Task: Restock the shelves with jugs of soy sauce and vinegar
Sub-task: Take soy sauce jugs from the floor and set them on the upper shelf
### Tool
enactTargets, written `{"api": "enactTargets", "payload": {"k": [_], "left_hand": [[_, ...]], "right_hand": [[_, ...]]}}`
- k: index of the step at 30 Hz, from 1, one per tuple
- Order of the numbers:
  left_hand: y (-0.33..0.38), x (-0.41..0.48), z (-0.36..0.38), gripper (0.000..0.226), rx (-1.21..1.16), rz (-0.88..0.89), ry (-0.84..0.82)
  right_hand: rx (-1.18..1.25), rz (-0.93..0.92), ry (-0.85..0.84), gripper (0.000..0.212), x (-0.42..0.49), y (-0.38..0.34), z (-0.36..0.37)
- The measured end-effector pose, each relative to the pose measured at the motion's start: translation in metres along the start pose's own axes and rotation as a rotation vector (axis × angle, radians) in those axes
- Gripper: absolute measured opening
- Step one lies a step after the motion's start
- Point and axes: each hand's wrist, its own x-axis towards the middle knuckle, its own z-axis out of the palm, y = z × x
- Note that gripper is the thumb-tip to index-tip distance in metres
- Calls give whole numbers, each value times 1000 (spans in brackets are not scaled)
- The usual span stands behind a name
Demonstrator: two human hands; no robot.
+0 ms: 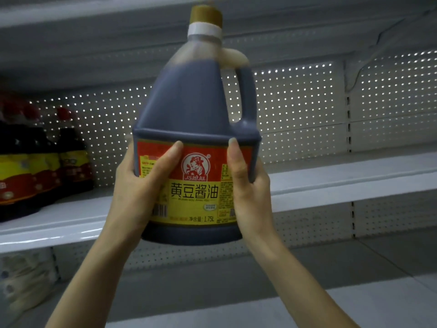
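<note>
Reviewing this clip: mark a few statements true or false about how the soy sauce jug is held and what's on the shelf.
1. Both the left hand and the right hand grip the jug by its labelled body. True.
2. The jug's cap is missing. False: a brownish cap is on.
3. The jug stands on the shelf. False: it is held up in front of it.
4. Dark red-capped bottles stand at the shelf's left end. True.
5. The right hand holds the handle. False: the handle is free.

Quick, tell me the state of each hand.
Left hand: grips the soy sauce jug by its left side.
Right hand: grips the jug's right side.
</note>
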Motion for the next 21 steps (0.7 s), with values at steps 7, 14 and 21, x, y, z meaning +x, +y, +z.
{"api": "enactTargets", "payload": {"k": [7, 14, 21], "left_hand": [[-36, 43, -67, 77, -34, -70, -41], [-73, 73, -134, 43, -48, -166, 1], [-105, 101, -166, 52, -81, -261, 8]], "right_hand": [[-102, -63, 92, 71, 20, 39, 68], [-279, -74, 104, 81, 54, 79, 135], [-469, 81, 21, 64, 88, 107, 166]]}}
